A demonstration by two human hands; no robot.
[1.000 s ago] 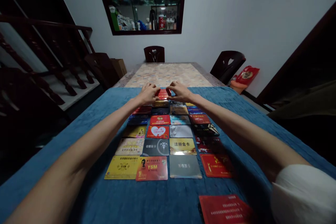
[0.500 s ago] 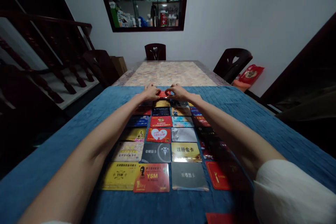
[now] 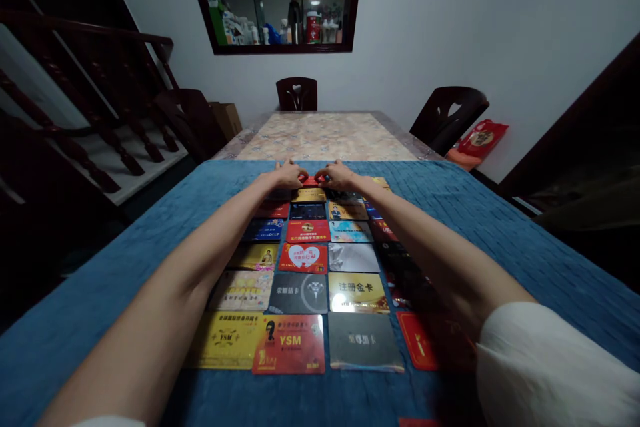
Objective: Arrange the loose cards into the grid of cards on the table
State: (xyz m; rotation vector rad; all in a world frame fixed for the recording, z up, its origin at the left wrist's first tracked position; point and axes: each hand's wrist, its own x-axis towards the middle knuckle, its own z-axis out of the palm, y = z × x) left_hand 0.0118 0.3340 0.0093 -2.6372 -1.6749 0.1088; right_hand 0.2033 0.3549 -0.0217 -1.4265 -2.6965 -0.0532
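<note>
At the far end of the laid-out cards, a small red card (image 3: 312, 181) lies between my two hands. My left hand (image 3: 289, 175) has its curled fingers at the card's left edge, and my right hand (image 3: 339, 177) pinches at its right edge. Just nearer to me is a gold card (image 3: 309, 195). Rows of plastic cards run back toward me, among them a red card with a white heart (image 3: 303, 257), a gold card with black characters (image 3: 357, 291), a red YSM card (image 3: 289, 345) and a dark grey card (image 3: 365, 341). My forearms hide parts of the outer columns.
A blue cloth (image 3: 170, 213) covers the near part of the table; a patterned beige tabletop (image 3: 325, 137) shows beyond it. Dark wooden chairs (image 3: 297, 95) stand around. A red bag (image 3: 483, 138) sits to the right, and a stair railing (image 3: 90, 33) to the left.
Both hands stay at the red card, the right fingers slightly closer in over it. The view has shifted a little, and the nearest cards appear slightly lower and larger.
</note>
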